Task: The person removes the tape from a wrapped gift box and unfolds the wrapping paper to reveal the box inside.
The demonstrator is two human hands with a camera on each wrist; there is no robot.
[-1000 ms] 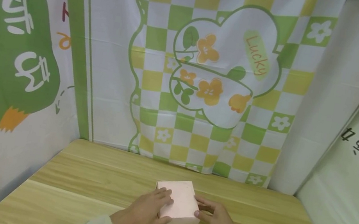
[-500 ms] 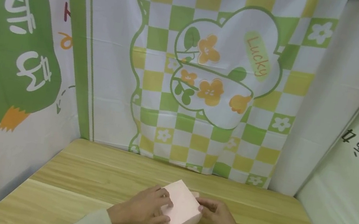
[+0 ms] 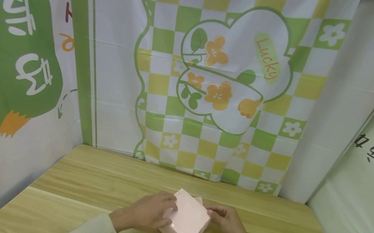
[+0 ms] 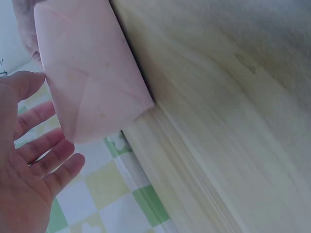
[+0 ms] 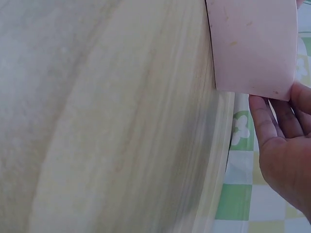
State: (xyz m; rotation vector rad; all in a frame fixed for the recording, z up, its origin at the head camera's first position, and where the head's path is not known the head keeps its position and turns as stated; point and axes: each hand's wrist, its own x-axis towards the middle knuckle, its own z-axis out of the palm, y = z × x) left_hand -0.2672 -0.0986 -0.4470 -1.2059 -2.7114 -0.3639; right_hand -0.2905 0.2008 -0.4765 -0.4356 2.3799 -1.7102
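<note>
A pale pink box [image 3: 189,219] sits on the wooden table, turned so one corner points toward me. A small pink flap or edge [image 3: 199,200] sticks out past its far right side. My left hand [image 3: 150,211] lies at the box's left corner, its fingertips on the top edge. In the left wrist view, that thumb touches the box's edge while the loosely spread fingers reach behind it. My right hand [image 3: 225,220] pinches the right corner of the box, thumb above. The right wrist view shows its fingers [image 5: 265,119] partly tucked behind the box's end.
The wooden table [image 3: 97,184] extends to both sides of the box. A checkered cloth [image 3: 205,148] hangs along its back edge. White printed cloth walls stand at the left [image 3: 60,120] and right [image 3: 353,210].
The box has turned counterclockwise as seen from above, its near corner swinging toward me. The flap at the far right has come into sight. Both hands stay on the box.
</note>
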